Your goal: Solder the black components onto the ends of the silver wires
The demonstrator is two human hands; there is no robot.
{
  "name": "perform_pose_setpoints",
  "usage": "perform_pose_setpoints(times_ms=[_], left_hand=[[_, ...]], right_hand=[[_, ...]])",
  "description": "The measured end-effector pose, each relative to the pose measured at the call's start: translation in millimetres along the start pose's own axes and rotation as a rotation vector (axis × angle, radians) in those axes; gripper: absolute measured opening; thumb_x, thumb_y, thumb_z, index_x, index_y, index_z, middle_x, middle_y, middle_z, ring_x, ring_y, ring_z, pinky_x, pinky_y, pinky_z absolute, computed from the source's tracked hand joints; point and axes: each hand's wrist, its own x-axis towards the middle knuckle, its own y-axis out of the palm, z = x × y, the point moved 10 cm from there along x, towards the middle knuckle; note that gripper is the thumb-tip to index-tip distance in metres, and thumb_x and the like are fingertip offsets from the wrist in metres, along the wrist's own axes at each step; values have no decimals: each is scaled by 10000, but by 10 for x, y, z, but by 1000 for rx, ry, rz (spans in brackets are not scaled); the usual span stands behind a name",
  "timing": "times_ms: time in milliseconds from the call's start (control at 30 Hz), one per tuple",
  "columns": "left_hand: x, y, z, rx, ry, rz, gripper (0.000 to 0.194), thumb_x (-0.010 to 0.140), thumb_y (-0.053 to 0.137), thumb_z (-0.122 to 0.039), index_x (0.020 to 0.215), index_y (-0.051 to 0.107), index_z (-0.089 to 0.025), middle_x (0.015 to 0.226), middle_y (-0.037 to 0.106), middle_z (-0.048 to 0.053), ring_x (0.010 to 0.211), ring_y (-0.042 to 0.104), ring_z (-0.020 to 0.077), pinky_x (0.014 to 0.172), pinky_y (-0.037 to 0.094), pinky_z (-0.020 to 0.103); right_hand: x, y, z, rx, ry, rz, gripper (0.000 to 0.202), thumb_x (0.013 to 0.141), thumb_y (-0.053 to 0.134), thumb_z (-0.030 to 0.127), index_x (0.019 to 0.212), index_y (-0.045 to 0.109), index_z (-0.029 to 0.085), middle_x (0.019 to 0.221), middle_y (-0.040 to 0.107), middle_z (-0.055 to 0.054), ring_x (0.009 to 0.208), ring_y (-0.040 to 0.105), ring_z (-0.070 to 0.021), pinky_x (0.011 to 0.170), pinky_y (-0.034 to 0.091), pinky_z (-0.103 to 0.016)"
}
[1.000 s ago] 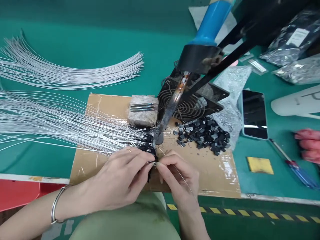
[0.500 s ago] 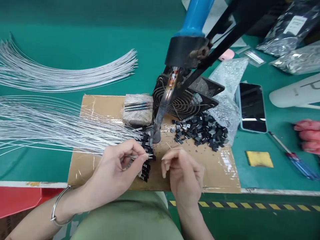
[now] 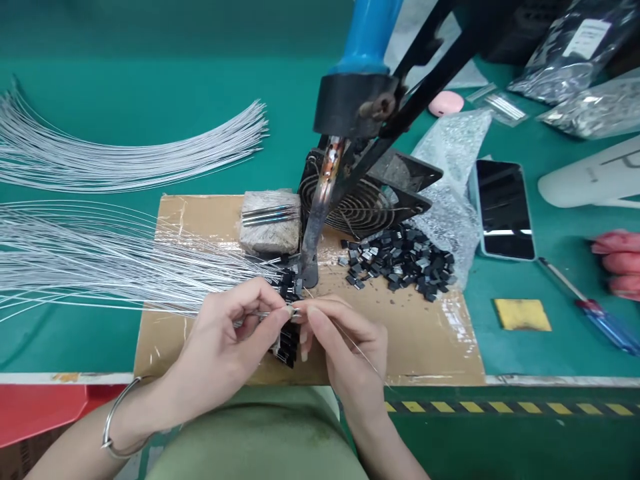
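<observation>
My left hand (image 3: 240, 340) pinches the end of a thin white wire between thumb and forefinger, in front of the soldering iron. My right hand (image 3: 350, 353) is closed, its fingertips meeting the left ones at the wire's tip. A fine strand of solder wire (image 3: 367, 362) runs across the right hand and sticks out past its fingers. Beneath and beside both hands lie white wires (image 3: 125, 260) ending in black connectors (image 3: 287, 347). The iron's metal barrel (image 3: 317, 217), under a blue handle (image 3: 373, 30), points down just beyond the fingertips.
Brown cardboard (image 3: 420, 347) covers the work spot. Loose black connectors (image 3: 400, 260) are heaped at right, near a black fan (image 3: 355, 200). A wrapped block (image 3: 270, 233) carries metal tips. Farther right lie a phone (image 3: 505, 210), yellow sponge (image 3: 523, 315) and screwdriver (image 3: 590, 310). Another wire bundle (image 3: 150, 160) lies behind.
My right hand has moved left, and its fingertips now meet those of my left hand at the wire end. The left hand keeps its pinch; the whole view has shifted slightly.
</observation>
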Motion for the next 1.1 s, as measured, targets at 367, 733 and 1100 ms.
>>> perform_pose_setpoints(times_ms=[367, 733, 1100], left_hand=[[-13, 11, -7, 30, 40, -32, 237, 1062, 579, -336, 895, 656, -186, 716, 571, -11, 599, 420, 124, 531, 296, 271], [-13, 28, -33, 102, 53, -13, 242, 1069, 544, -319, 893, 646, -186, 724, 571, -12, 610, 426, 130, 539, 305, 278], [-16, 23, -54, 47, 39, 20, 218, 1031, 594, -284, 845, 660, -192, 701, 566, -26, 615, 436, 118, 542, 324, 245]], right_hand=[[-2, 40, -121, 171, 95, -3, 92, 925, 802, 317, 959, 872, 269, 773, 709, -8, 507, 592, -80, 417, 529, -183], [-13, 40, -205, 238, 197, 16, 68, 902, 825, 314, 889, 864, 259, 700, 704, 10, 471, 565, -68, 395, 482, -164], [11, 62, -282, 279, 386, 94, 131, 817, 895, 368, 800, 864, 241, 654, 731, 18, 409, 591, -49, 389, 458, -139]])
